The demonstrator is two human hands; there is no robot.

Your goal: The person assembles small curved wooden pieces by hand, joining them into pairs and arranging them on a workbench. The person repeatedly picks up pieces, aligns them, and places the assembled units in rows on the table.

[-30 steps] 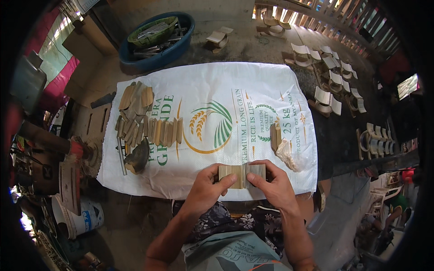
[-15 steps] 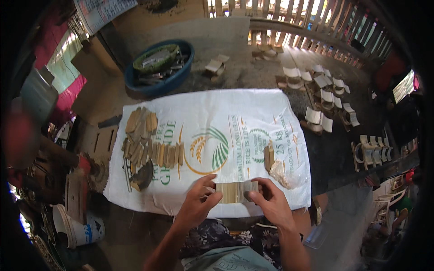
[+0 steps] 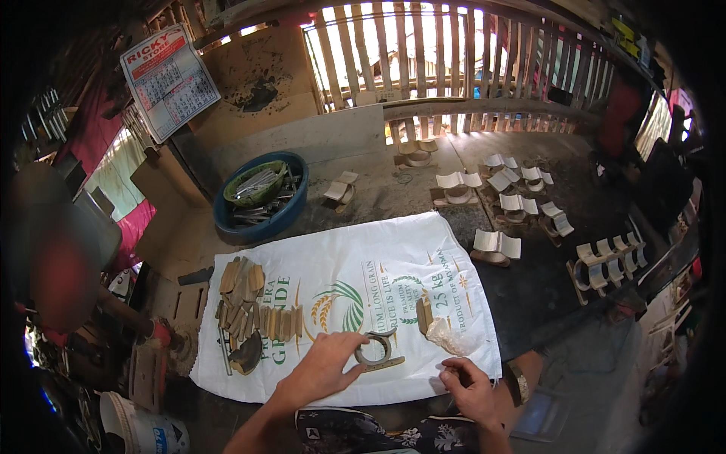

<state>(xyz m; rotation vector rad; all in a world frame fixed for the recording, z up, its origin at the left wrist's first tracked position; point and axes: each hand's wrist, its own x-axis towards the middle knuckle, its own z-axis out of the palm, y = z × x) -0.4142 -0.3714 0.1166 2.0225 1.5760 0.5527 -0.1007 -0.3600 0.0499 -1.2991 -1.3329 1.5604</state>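
My left hand [image 3: 325, 367] is closed on the left side of a ring-shaped piece [image 3: 387, 349], thumb low and fingers near its top. The piece stands on the white woven sack [image 3: 355, 265], with a flat base below its ring and a curved plate on top. Near the sack's front edge, my right hand [image 3: 470, 387] is apart from the piece, fingers loosely curled and nothing visible in them. Several short brown wooden strips [image 3: 280, 322] lie on the sack's left part, beside a dark curved piece [image 3: 246, 354]. Right of the ring are a small stack of strips [image 3: 424, 312] and a crumpled clear plastic bag [image 3: 448, 337].
A blue basin [image 3: 227, 221] holding a green bowl [image 3: 257, 185] and metal pieces stands at the back left. Similar ring pieces with curved tops [image 3: 497, 244] stand across the right of the table. A white bucket [image 3: 125, 424] is at lower left; a slatted wall [image 3: 423, 60] rises behind.
The piece held in both hands is now down on the sack, its ring facing me. My right hand has let go and moved aside; my left keeps hold. The view has tilted upward.
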